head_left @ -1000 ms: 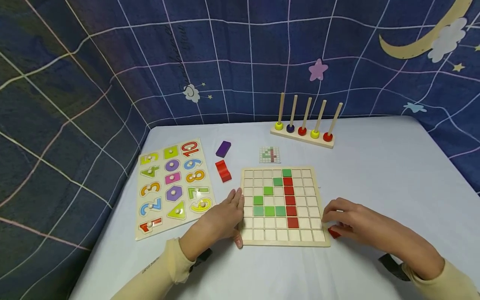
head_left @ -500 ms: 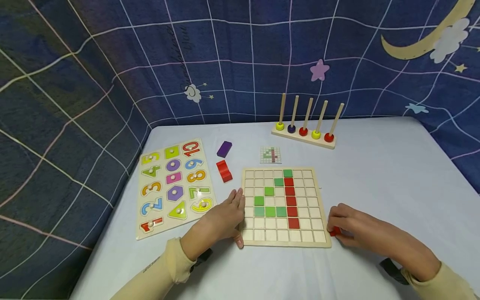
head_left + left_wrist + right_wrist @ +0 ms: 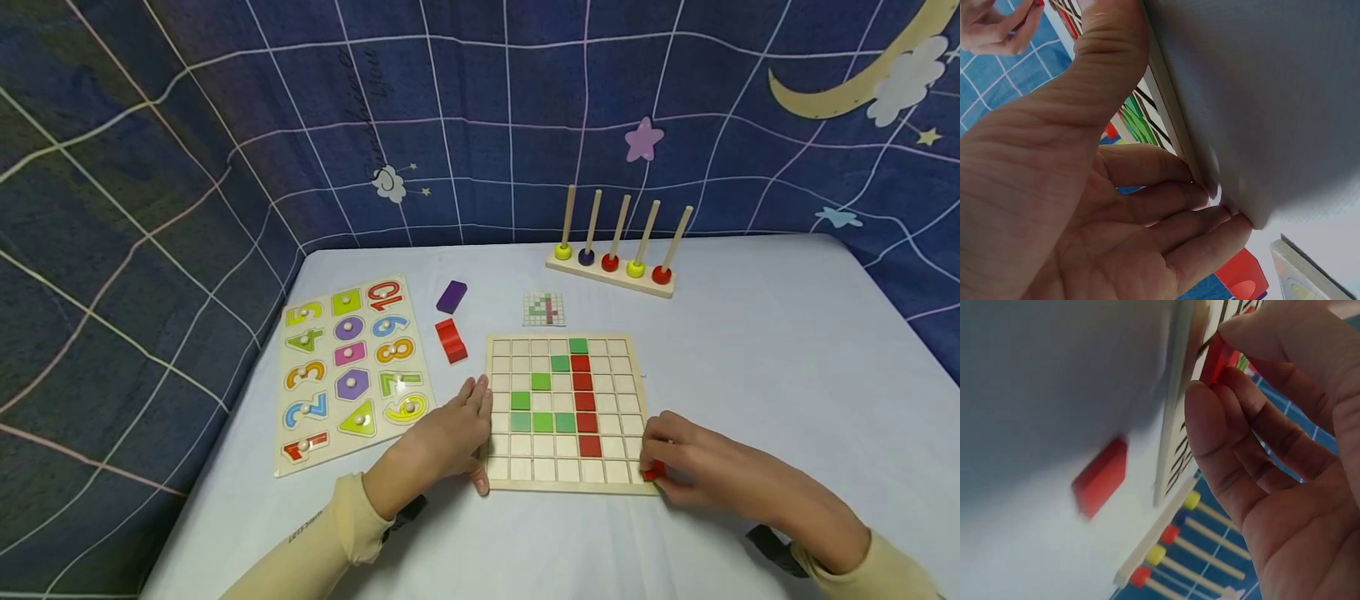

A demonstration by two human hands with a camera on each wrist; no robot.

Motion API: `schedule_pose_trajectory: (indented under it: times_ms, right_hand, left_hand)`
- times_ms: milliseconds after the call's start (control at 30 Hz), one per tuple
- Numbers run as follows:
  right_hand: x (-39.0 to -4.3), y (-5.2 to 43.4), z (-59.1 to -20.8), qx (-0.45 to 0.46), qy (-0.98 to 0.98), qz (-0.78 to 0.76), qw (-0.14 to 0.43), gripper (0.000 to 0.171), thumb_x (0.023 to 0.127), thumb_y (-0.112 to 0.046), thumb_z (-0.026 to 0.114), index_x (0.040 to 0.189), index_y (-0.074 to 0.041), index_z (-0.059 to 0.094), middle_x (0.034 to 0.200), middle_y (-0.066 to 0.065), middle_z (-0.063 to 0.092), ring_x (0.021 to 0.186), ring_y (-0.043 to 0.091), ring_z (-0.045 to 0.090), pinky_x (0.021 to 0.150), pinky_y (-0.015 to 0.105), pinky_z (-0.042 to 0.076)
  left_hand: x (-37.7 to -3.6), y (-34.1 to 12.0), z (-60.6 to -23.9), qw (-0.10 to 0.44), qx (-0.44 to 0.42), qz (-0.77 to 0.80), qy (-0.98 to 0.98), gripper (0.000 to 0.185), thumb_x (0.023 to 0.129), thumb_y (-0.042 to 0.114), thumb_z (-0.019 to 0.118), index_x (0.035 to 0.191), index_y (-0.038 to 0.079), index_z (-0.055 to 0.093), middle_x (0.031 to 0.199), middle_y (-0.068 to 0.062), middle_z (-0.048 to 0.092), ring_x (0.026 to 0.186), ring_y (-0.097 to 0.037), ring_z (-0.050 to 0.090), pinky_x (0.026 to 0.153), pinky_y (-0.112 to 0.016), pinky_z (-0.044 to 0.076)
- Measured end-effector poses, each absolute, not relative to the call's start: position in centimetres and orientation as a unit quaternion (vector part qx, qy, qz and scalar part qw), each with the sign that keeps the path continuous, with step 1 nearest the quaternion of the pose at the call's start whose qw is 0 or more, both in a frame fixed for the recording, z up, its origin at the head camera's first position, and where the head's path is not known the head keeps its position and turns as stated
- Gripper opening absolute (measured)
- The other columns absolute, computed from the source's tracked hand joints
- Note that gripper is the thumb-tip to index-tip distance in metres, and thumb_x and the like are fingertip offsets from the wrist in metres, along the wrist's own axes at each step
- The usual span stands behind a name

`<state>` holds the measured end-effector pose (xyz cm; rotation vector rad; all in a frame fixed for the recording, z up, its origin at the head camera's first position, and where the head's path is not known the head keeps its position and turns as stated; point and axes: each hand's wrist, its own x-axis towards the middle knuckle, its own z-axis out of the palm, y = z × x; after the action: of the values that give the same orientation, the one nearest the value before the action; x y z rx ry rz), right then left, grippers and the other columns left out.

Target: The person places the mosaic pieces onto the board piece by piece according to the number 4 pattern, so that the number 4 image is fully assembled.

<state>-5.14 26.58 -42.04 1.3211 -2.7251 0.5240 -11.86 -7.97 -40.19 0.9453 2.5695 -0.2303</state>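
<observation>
1. A number-and-shape puzzle board is being carried at the left of the counter.
2. A purple block and a red block are lying just right of that puzzle, the purple one farther away.
3. The left hand is being rested against the near left edge of the grid board; its fingers are lying straight and relaxed against the edge, gripping nothing.
4. Green and red tiles are being held in the grid board's squares, and a small pattern card is lying just beyond its far edge.
5. A peg rack with coloured rings is standing at the far side.
6. A small red tile is being pinched by the right hand at the board's near right corner, the fingers being curled round it.
7. A second red tile is lying on the counter just right of the board, shown in the right wrist view.
</observation>
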Motion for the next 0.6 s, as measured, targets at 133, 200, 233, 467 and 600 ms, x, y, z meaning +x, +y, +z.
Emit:
schedule_pose_trajectory:
  times_ms: [133, 200, 233, 467, 600]
  right_hand:
    - [-5.4, 25.0, -42.1, 0.448, -0.874, 0.176, 0.065, 0.036, 0.073, 0.0, 0.089, 0.092, -0.023, 0.068, 0.1, -0.009, 0.058, 0.094, 0.006, 0.05, 0.072, 0.012, 0.047]
    - [-5.5, 24.2, -42.1, 0.456, -0.868, 0.177, 0.078, 0.036, 0.073, 0.001, 0.088, 0.091, -0.023, 0.067, 0.099, -0.009, 0.057, 0.094, 0.005, 0.049, 0.072, 0.01, 0.045]
    - [-5.6, 23.8, -42.1, 0.46, -0.866, 0.177, 0.085, 0.035, 0.073, 0.001, 0.087, 0.09, -0.022, 0.067, 0.099, -0.009, 0.057, 0.094, 0.005, 0.049, 0.073, 0.01, 0.045]
    - [-6.3, 21.6, -42.8, 0.485, -0.847, 0.187, 0.113, 0.03, 0.078, 0.003, 0.083, 0.09, -0.019, 0.068, 0.097, -0.009, 0.06, 0.095, 0.007, 0.052, 0.079, 0.014, 0.049]
    - [-6.1, 20.9, -43.3, 0.489, -0.844, 0.185, 0.121, 0.027, 0.081, 0.001, 0.085, 0.091, -0.018, 0.068, 0.098, -0.008, 0.059, 0.094, 0.007, 0.051, 0.077, 0.011, 0.049]
  left_hand:
    - [-11.8, -8.0, -40.2, 0.189, 0.34, -0.085, 0.917, 0.126, 0.066, 0.058, 0.091, 0.159, -0.01, 0.04, 0.172, -0.027, 0.034, 0.162, -0.041, 0.035, 0.13, -0.038, 0.039]
    - [-11.8, -8.0, -40.2, 0.189, 0.34, -0.086, 0.917, 0.126, 0.066, 0.058, 0.091, 0.16, -0.01, 0.04, 0.172, -0.027, 0.034, 0.162, -0.041, 0.035, 0.129, -0.038, 0.039]
    - [-11.8, -8.0, -40.2, 0.19, 0.34, -0.085, 0.917, 0.126, 0.066, 0.058, 0.091, 0.16, -0.01, 0.04, 0.172, -0.027, 0.034, 0.162, -0.041, 0.035, 0.129, -0.039, 0.039]
    - [-12.0, -8.0, -40.1, 0.205, 0.323, -0.065, 0.921, 0.128, 0.066, 0.055, 0.092, 0.162, -0.009, 0.037, 0.174, -0.026, 0.03, 0.164, -0.04, 0.031, 0.129, -0.04, 0.039]
    - [-11.9, -8.0, -40.2, 0.196, 0.335, -0.083, 0.918, 0.127, 0.066, 0.058, 0.091, 0.161, -0.009, 0.039, 0.173, -0.026, 0.033, 0.163, -0.04, 0.034, 0.129, -0.039, 0.039]
